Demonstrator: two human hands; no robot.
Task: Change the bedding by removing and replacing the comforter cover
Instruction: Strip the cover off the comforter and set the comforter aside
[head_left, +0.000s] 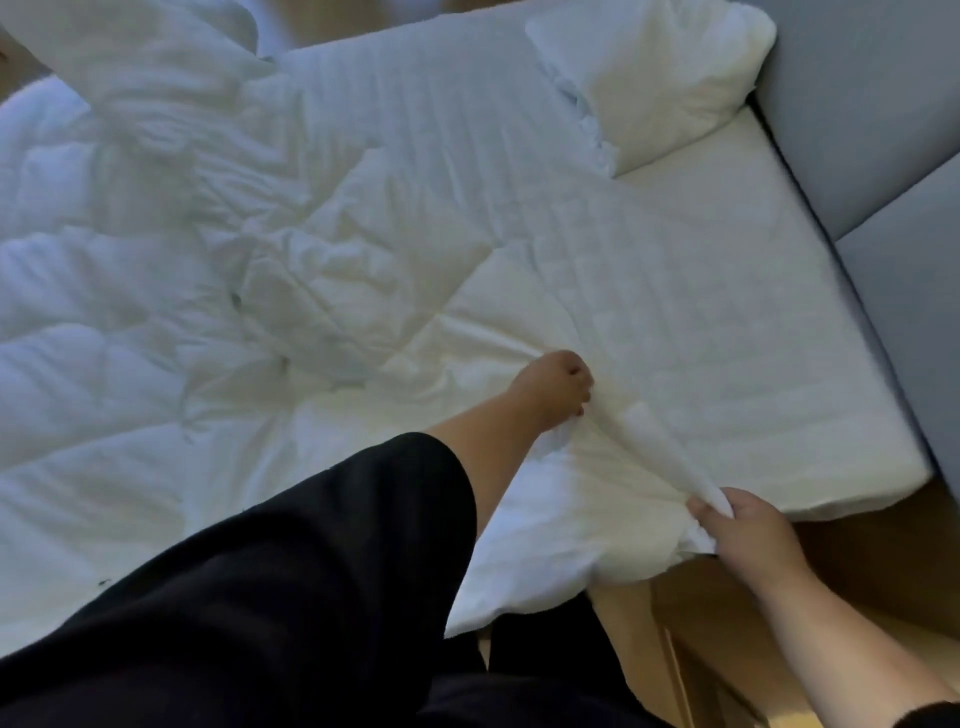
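A white comforter (156, 291) lies rumpled across the left and middle of the mattress (727, 322), its quilted squares showing, one corner hanging over the near bed edge toward the person. The left hand (558, 387) reaches out over the bed and presses down into the fabric with fingers curled into a fold; they seem to bunch the cloth, though how much they grasp is hidden under the hand. The right hand (737, 525) is at the near edge, thumb and fingers pinched tight on a ridge of white cloth that runs taut up toward the left hand. Whether this ridge is the cover or the comforter itself I cannot tell, since both are white.

A black sleeve (260, 571) on the left arm fills the lower left and hides the near part of the comforter. A pillow (654, 78) sits at the far right corner of the mattress, close to the grey headboard (872, 130). The right part of the mattress is bare. Wooden floor (857, 561) shows below the bed edge beside the right hand.
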